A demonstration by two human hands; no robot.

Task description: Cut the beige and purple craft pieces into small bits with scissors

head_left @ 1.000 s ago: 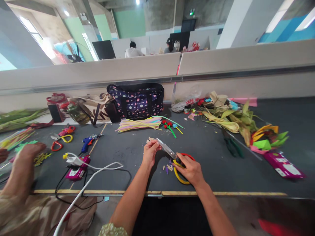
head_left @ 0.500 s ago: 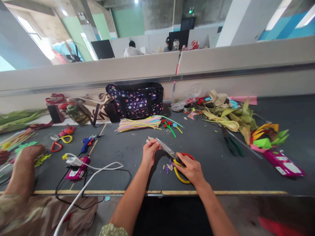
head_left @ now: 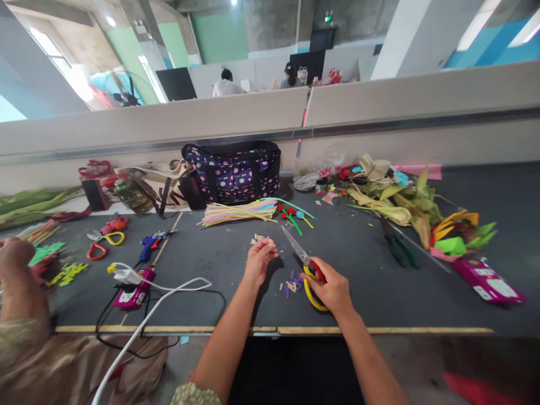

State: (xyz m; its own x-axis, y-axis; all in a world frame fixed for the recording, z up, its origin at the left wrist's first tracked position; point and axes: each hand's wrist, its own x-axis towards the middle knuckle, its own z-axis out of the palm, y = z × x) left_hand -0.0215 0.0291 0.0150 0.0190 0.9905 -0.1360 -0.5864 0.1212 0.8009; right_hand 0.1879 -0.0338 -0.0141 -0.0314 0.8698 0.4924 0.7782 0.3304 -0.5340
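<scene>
My right hand [head_left: 331,284] grips a pair of scissors [head_left: 300,248] by the red and yellow handles, the blades pointing up and left. Just left of the blades, my left hand [head_left: 260,261] is closed in a pinch; a small pale bit shows at its fingertips, too small to name. Small purple and beige cut pieces [head_left: 292,284] lie on the table below the scissors. More beige pieces [head_left: 256,239] lie behind my left hand. Farther back is a bundle of pastel pipe cleaners [head_left: 238,213], beside small red and blue flowers on green and yellow stems [head_left: 291,214].
A polka-dot bag [head_left: 236,174] stands against the partition. Left are a blue glue gun [head_left: 152,243], a power strip [head_left: 134,292] with a white cable, other scissors [head_left: 105,242] and a co-worker's arm [head_left: 21,281]. Right are corn husks [head_left: 392,197] and green-handled pliers [head_left: 400,250].
The scissors have moved right, away from my left fingertips, and their blades have closed together. The co-worker's arm at the left has shifted farther left.
</scene>
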